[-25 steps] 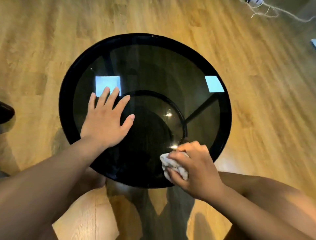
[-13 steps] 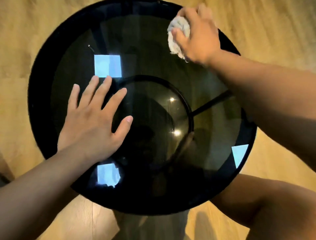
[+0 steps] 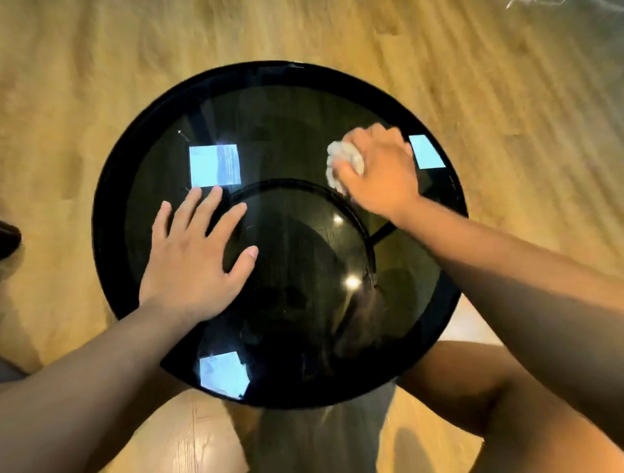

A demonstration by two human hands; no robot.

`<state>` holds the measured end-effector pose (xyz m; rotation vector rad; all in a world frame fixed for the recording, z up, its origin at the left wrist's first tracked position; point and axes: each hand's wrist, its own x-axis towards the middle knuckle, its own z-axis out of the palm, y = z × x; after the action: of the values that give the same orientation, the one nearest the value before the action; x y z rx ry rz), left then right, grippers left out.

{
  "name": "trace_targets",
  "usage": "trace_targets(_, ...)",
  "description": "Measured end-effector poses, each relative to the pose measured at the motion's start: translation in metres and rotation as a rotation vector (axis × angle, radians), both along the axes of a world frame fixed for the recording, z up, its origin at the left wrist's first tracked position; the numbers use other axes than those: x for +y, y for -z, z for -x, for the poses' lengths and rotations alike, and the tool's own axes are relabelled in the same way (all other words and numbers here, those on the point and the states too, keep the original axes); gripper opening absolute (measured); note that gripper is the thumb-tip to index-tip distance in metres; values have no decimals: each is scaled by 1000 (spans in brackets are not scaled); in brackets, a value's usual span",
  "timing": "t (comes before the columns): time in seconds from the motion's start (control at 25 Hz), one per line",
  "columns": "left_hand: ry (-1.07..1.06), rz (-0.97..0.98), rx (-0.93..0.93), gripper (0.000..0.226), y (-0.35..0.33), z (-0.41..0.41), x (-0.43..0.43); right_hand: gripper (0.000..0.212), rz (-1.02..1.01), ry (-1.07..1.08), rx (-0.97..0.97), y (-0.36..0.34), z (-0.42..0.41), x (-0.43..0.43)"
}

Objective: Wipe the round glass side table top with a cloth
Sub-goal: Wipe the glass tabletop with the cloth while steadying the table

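Right hand [image 3: 381, 175] is curled tight around a bunched white cloth [image 3: 342, 162]. Thumb and fingers wrap it, and the cloth pokes out on the hand's left side. The cloth is pressed on the glass top [image 3: 293, 135] in its far-right part, just inside the black rim [image 3: 108, 209]. The hand looks slightly motion-blurred. The right forearm crosses the table's right edge and covers part of the rim there.

Left hand [image 3: 192, 256] lies flat on the glass, palm down, fingers straight and spread, holding nothing. It sits on the left-centre of the top, and its fingertips [image 3: 216, 194] reach just short of a bright square reflection [image 3: 214, 165]. The wrist crosses the rim at the near-left.

The top is round, dark and tinted, and partly see-through. A ring-shaped frame [image 3: 297, 184] and a dark strut [image 3: 383, 233] show through it under the centre and right. There are more square reflections: one by the right hand [image 3: 427, 152], partly hidden by the knuckles, and one near the front edge [image 3: 223, 373]. Two small bright light spots [image 3: 352, 281] sit right of centre.

Around the table is a wood plank floor [image 3: 67, 101]. A dark object [image 3: 8, 239] is cut off at the left edge; I can't tell what it is. The person's bare leg [image 3: 472, 398] sits below the right forearm, next to the table's near-right edge. Something pale and stringy [image 3: 540, 3] is at the top-right corner, too blurred to identify.
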<state>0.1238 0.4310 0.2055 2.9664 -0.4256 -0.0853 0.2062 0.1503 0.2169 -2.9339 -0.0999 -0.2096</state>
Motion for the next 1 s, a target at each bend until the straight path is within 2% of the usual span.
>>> trace_targets(0.16, -4, -25, 4, 68, -2, 0, -2, 31, -46, -84, 91, -10, 171, 9)
trace_targets(0.28, 8, -25, -9, 69, 2, 3, -1, 28, -53, -272, 132, -9, 214, -4)
trace_targets(0.36, 15, -7, -19, 69, 4, 5, 0, 31, 23, -269, 74, -5, 181, -21)
trace_targets(0.56, 28, 13, -26, 69, 8, 2, 1, 39, 31, -138, -17, 6, 51, -57)
trace_targets(0.68, 29, 31, -27, 69, 7, 2, 3, 42, 13, 52, -49, 5, -44, -53)
trace_targets(0.8, 44, 8, -24, 68, 7, 0, 2, 41, 65, 102, -41, 3, -121, -34)
trace_targets(0.92, 44, 25, -23, 65, 5, -2, 3, 40, 126, 89, -63, 3, -150, -33)
trace_targets(1.0, 38, 41, -21, 64, 2, 1, 3, 41, 96, 55, -34, 0, -143, -42)
